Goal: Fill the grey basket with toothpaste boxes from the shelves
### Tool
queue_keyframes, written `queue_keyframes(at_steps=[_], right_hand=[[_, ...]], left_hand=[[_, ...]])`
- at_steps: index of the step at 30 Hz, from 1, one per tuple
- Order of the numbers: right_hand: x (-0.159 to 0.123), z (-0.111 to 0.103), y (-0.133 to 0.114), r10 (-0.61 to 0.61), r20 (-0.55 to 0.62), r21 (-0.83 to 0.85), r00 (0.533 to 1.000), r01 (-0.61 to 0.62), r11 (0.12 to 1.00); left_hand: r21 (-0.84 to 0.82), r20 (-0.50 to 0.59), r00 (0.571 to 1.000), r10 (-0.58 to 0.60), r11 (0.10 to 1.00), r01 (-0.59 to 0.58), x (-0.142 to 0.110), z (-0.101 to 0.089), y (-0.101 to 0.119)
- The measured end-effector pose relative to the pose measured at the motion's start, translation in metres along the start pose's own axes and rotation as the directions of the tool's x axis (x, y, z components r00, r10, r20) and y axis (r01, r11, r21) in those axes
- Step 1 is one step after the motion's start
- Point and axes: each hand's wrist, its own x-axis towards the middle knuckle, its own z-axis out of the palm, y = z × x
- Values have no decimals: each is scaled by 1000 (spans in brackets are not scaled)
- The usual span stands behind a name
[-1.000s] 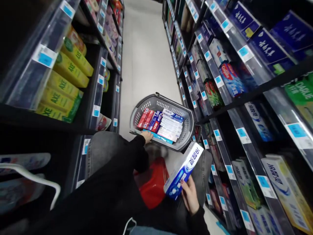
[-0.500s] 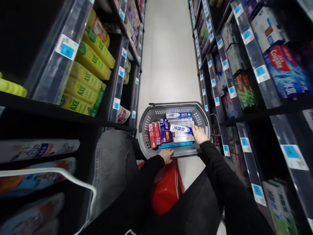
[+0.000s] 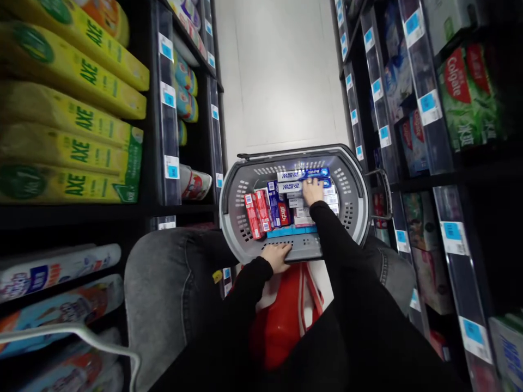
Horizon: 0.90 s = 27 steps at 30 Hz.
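Note:
A grey shopping basket (image 3: 241, 247) stands between my knees, with several toothpaste boxes packed inside. My left hand (image 3: 277, 257) is closed over its near rim. Inside the basket, my right hand (image 3: 313, 191) has its fingers on a white and blue toothpaste box (image 3: 290, 188). That box lies flat against a similar toothpaste box (image 3: 291, 176) by the far wall. Red boxes (image 3: 257, 213) stand at the left, next to dark blue boxes (image 3: 278, 206). Light blue boxes (image 3: 286, 231) line the near side, and white boxes lie partly beneath my right hand and sleeve.
Shelves flank the narrow aisle floor (image 3: 281, 81). Yellow AXE packs (image 3: 85, 130) fill the left shelf; Colgate packs (image 3: 460, 98) are on the right. A red bag (image 3: 281, 321) sits below the basket. A white cable (image 3: 93, 337) crosses the lower left.
My right hand has moved the toothpaste box from a tilted position to lie flat by the far box. The view has shifted closer to the basket. My left hand stays on the rim.

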Motion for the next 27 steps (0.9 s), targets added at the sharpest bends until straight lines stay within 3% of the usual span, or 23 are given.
queue_keyframes(at_steps=[4,6,9,17,22,24,27], right_hand=[[12,12,-36,-280,-17,5,960,281,960],[21,16,-51,-339,17,-2,941,339,941],[32,17,-61,-281,79,-3,956,283,959],[32,6,-53,-268,122,-21,956,273,962],[28,-3,-52,-352,33,-43,935,353,934],[24,-6,-49,-289,-24,-49,957,288,956],[16,-8,-42,-67,-48,-62,997,63,996]], left_hand=[[36,-5,1000,-5,999,5,0,0,0],[44,-1,1000,0,999,1,0,0,0],[46,-5,1000,7,999,-7,-1,1,0],[50,-6,1000,16,999,-16,0,2,0],[52,3,1000,14,999,-14,-1,1,2],[53,-1,1000,12,998,-12,-2,1,2],[51,-5,1000,10,999,-10,-2,1,3]])
